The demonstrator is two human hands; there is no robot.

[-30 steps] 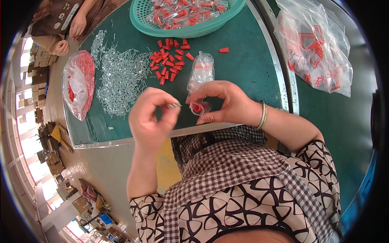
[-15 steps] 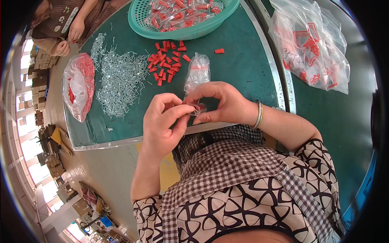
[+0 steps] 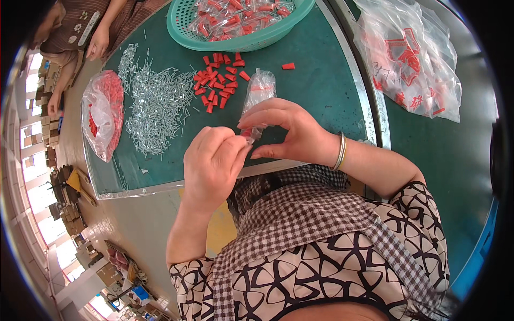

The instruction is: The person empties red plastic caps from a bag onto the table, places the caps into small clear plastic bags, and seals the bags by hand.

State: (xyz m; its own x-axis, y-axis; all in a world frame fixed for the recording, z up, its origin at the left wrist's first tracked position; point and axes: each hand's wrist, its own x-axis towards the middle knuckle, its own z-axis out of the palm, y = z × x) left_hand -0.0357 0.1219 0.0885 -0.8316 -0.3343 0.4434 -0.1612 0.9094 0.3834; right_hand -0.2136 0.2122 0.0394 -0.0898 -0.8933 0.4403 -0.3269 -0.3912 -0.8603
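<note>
My left hand (image 3: 210,163) is closed, pinching a small clear plastic bag (image 3: 258,132) at the table's near edge. Something red (image 3: 247,134) shows at the bag, partly covered by fingers. My right hand (image 3: 293,128) curves around the bag's other side, its thumb apart from the fingers; its fingertips touch or lie very near the film. Just beyond my hands lies a stack of flat clear bags (image 3: 261,88). Several red tapered plugs (image 3: 218,80) are heaped farther off, and a single red plug (image 3: 288,66) lies to their right.
A wide pile of small metal screws or nails (image 3: 160,107) covers the left of the green table (image 3: 321,91). Beside it is an open bag of red plugs (image 3: 104,115). A green basket (image 3: 241,44) holds filled packets; a large printed bag (image 3: 409,64) lies right. Another person's hand (image 3: 98,43) is far left.
My left hand has turned over the bag, its knuckles now upward, and shifted slightly left. My right fingers have risen a little from the thumb. The other person's hands have moved apart.
</note>
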